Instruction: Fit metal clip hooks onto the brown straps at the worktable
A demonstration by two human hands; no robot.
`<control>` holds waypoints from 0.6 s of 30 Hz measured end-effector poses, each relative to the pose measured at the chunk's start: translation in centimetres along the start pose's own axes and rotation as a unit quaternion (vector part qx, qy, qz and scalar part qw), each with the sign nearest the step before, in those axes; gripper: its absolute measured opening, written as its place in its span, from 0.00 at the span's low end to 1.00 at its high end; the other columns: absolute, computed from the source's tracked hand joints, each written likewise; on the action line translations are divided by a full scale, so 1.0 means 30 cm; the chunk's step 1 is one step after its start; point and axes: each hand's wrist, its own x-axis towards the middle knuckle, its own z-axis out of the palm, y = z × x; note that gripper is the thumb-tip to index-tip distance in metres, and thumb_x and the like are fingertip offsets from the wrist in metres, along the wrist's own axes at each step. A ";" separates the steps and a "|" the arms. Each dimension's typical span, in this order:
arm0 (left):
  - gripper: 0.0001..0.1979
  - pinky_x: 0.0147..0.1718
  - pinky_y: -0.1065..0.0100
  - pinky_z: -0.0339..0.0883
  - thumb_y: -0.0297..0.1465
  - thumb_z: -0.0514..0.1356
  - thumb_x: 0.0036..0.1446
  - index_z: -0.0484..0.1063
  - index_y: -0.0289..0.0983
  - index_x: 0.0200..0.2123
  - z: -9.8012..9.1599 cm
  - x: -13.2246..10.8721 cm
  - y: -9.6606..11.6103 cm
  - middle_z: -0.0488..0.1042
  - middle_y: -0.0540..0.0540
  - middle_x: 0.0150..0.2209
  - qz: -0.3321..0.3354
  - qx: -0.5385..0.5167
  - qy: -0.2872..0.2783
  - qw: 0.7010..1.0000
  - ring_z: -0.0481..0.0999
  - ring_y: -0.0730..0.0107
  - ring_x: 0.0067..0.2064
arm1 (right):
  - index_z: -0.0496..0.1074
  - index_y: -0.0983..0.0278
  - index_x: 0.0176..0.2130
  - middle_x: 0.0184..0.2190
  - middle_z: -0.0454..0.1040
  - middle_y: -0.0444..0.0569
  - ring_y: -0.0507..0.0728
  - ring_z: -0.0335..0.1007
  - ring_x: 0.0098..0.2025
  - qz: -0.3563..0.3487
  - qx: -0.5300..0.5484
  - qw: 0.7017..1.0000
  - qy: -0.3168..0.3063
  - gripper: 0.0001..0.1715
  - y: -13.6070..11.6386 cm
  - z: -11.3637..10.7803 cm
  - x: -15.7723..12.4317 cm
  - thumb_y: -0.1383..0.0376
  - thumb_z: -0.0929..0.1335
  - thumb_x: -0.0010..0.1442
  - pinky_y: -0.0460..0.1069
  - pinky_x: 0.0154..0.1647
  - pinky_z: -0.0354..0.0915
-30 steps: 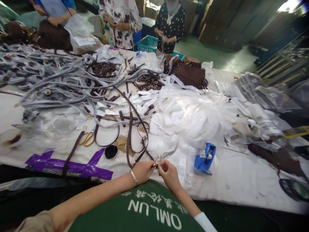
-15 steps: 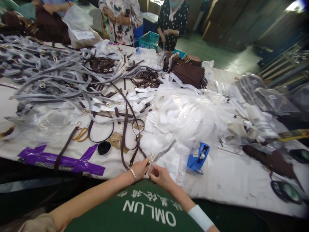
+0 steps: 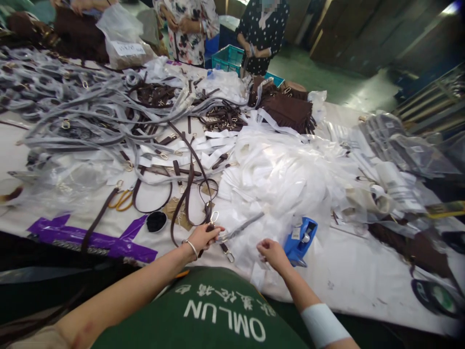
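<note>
My left hand (image 3: pixel 204 238) is closed on a dark brown strap (image 3: pixel 186 206) near its gold clasp (image 3: pixel 214 217), at the table's front edge. A grey wrapped strip (image 3: pixel 244 227) runs up and right from beside its fingers, and another gold clasp (image 3: pixel 228 255) hangs just to the right. My right hand (image 3: pixel 271 253) is apart from it, over the white sheets, fingers pinched together; what they hold, if anything, is too small to make out. Right beside that hand stands a blue tape dispenser (image 3: pixel 301 241).
Yellow-handled scissors (image 3: pixel 124 200), a black round container (image 3: pixel 156 221) and purple tape (image 3: pixel 119 245) lie front left. Grey wrapped straps (image 3: pixel 90 111) heap at the left, clear plastic bags (image 3: pixel 279 165) in the middle. People stand across the table by a teal crate (image 3: pixel 228 58).
My right hand has moved right, away from my left hand, toward the tape dispenser. My left hand has shifted slightly left and up with the strap.
</note>
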 end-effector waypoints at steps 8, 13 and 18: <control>0.28 0.15 0.76 0.42 0.52 0.66 0.40 0.65 0.34 0.30 0.055 -0.046 0.099 0.59 0.57 0.19 0.003 -0.156 -0.111 0.982 0.51 0.84 0.17 | 0.68 0.61 0.34 0.26 0.69 0.41 0.51 0.64 0.27 -0.045 0.280 0.959 -0.002 0.18 -0.275 0.211 -0.037 0.51 0.70 0.51 0.46 0.30 0.64; 0.22 0.16 0.74 0.47 0.46 0.67 0.39 0.63 0.36 0.24 0.008 -0.063 0.111 0.57 0.58 0.15 0.018 -0.036 -0.071 0.997 0.53 0.80 0.17 | 0.69 0.61 0.35 0.29 0.72 0.43 0.52 0.67 0.30 -0.026 0.331 0.942 -0.044 0.18 -0.331 0.251 -0.086 0.51 0.70 0.52 0.46 0.32 0.65; 0.23 0.21 0.72 0.52 0.51 0.61 0.41 0.65 0.36 0.21 -0.028 -0.090 0.127 0.60 0.54 0.17 0.080 0.069 -0.039 0.994 0.58 0.75 0.21 | 0.70 0.63 0.41 0.37 0.75 0.51 0.55 0.73 0.32 0.019 0.311 0.944 -0.107 0.26 -0.343 0.252 -0.178 0.47 0.68 0.53 0.48 0.30 0.68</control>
